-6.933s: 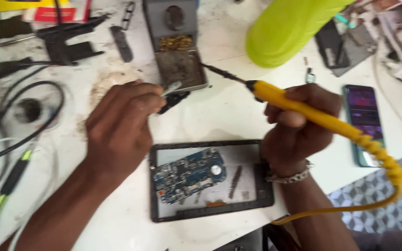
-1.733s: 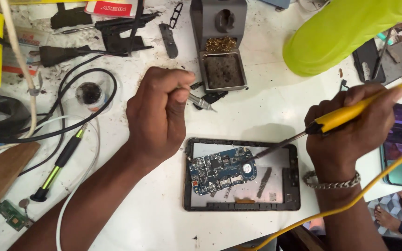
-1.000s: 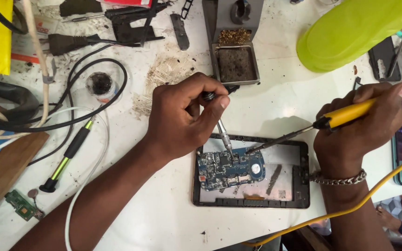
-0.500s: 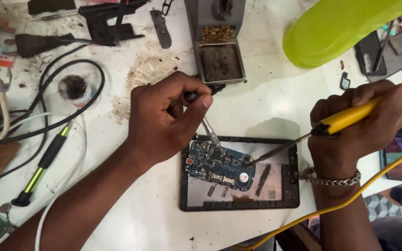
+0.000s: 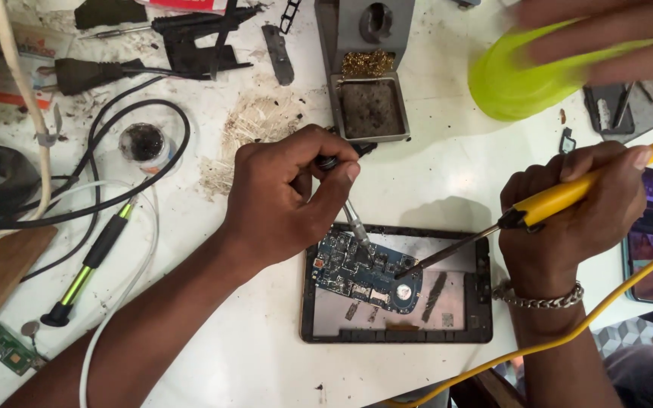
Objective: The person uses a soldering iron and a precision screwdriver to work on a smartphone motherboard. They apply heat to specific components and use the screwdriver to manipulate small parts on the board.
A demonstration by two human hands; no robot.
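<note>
We look down on a white table (image 5: 447, 174) where a phone frame (image 5: 396, 332) lies open, with a blue circuit board (image 5: 364, 272) inside its upper left part. Our left hand (image 5: 289, 196) is closed around a pair of tweezers (image 5: 354, 219); the thumb and the first fingers pinch the dark top end, and the metal tips go down onto the upper edge of the board. Our right hand (image 5: 576, 211) is closed in a fist around the yellow handle of a soldering iron (image 5: 568, 195). Its thin dark tip touches the right end of the board, just beside a round silver part. A yellow cable (image 5: 606, 310) runs from the iron down past the right wrist, which carries a metal bracelet (image 5: 542, 298).

Behind the frame stands a grey soldering stand (image 5: 368, 68) with brass wool and a dark sponge tray. A lime-green container (image 5: 523, 79) is at the upper right, and the hand of another person (image 5: 606, 34) is blurred over it. At the left lie black cables (image 5: 100, 151) and a green-black screwdriver (image 5: 88, 264)
</note>
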